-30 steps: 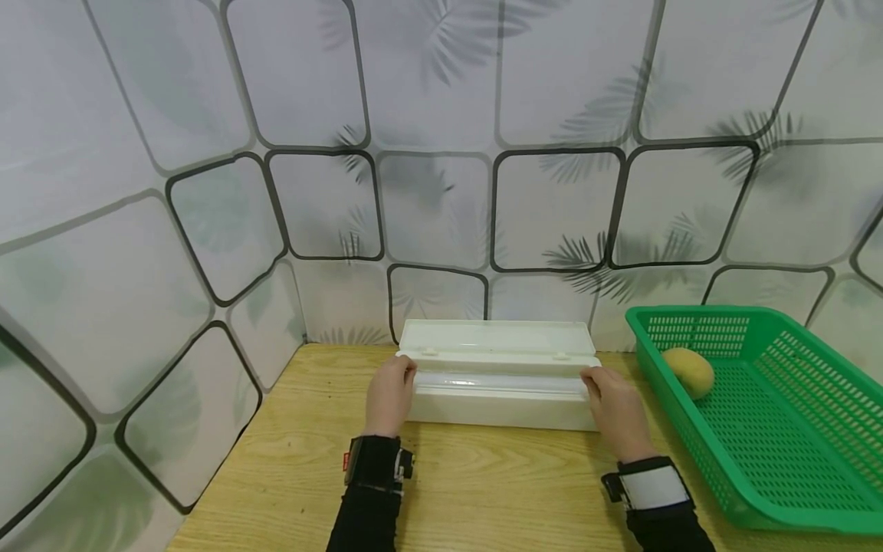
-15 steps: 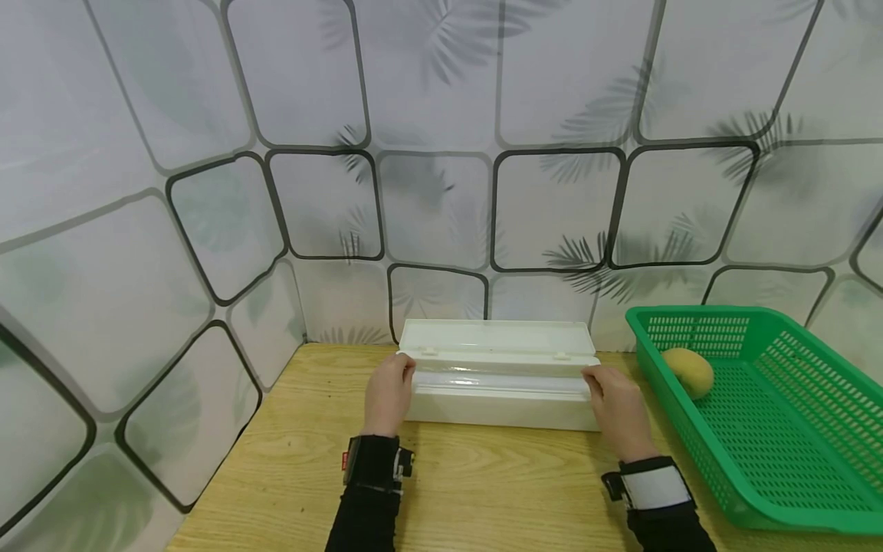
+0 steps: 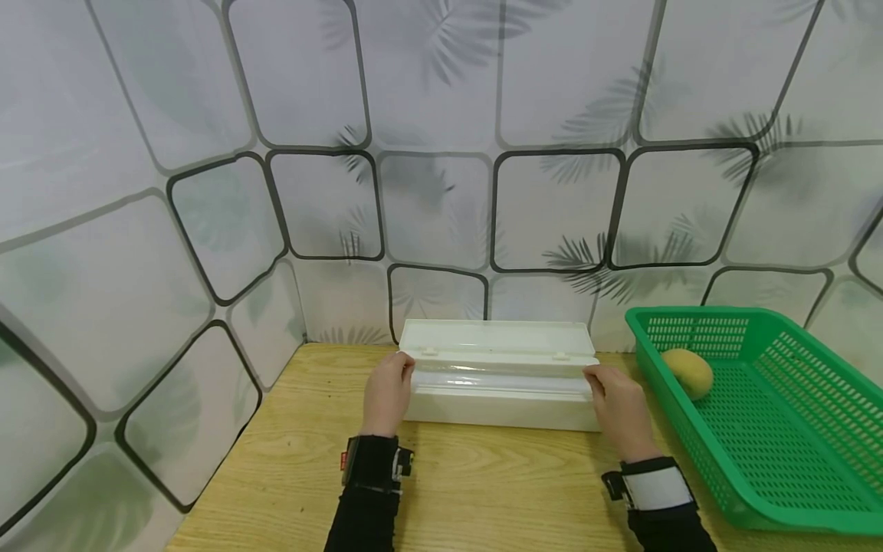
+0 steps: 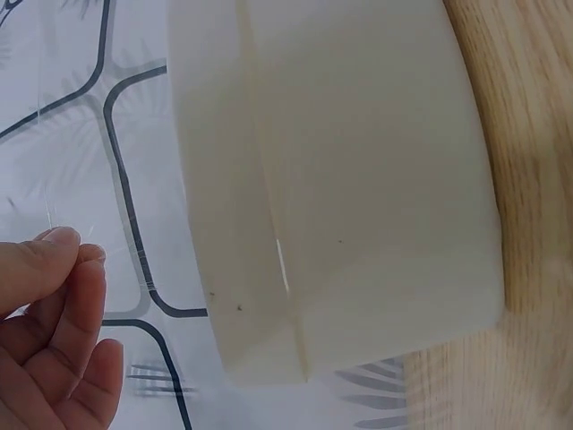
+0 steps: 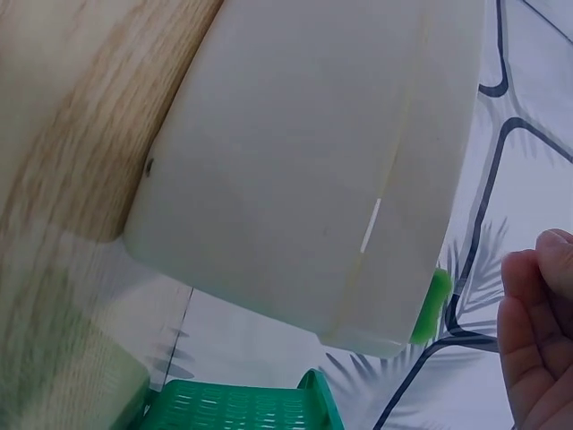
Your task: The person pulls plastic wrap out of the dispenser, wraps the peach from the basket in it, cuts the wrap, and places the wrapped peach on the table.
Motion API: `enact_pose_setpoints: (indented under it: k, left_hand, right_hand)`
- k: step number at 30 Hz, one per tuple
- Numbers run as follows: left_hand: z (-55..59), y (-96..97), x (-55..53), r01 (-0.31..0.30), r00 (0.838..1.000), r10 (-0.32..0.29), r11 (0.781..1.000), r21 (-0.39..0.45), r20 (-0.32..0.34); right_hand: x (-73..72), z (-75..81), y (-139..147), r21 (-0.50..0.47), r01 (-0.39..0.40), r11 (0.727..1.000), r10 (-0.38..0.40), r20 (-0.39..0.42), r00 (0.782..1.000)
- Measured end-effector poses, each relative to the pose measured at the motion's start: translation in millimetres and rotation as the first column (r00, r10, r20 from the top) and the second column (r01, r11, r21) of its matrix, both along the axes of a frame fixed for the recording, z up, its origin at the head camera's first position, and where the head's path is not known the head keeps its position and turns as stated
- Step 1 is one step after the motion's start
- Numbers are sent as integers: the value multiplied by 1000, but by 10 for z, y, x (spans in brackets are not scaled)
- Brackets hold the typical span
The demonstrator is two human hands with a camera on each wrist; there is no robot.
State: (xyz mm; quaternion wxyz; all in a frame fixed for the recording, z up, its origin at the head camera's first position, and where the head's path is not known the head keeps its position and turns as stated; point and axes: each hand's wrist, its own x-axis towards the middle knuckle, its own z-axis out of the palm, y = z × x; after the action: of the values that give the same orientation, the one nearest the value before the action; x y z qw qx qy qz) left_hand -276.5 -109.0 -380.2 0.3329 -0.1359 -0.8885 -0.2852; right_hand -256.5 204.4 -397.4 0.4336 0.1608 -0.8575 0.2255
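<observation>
The left hand (image 3: 386, 395) and right hand (image 3: 621, 406), barely moved this past second, pinch clear film (image 3: 497, 380) over the open box (image 3: 497, 412), far on the desk (image 3: 483, 491); work seems paused.

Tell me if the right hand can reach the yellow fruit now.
Probably yes: the right hand is near the green basket, whose open top leaves the fruit uncovered. It would have to clear the rim, and first release the film it seems to pinch.
</observation>
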Motion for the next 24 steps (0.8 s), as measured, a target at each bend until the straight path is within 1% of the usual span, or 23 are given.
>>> enact_pose_setpoints:
  k: [9,17,24]
  left_hand:
    - [6,-6,17,9,999,-9,1000,0,-33]
    - [30,-9,25,5,999,-5,1000,-6,-45]
    - [57,-8,40,-3,999,3,1000,-13,-42]
  right_hand:
    - [3,8,7,-6,6,1000,-6,-8,1000]
    - [20,47,0,-6,15,1000,-15,-11,1000]
    - [35,69,-5,-21,14,1000,-14,-17,1000]
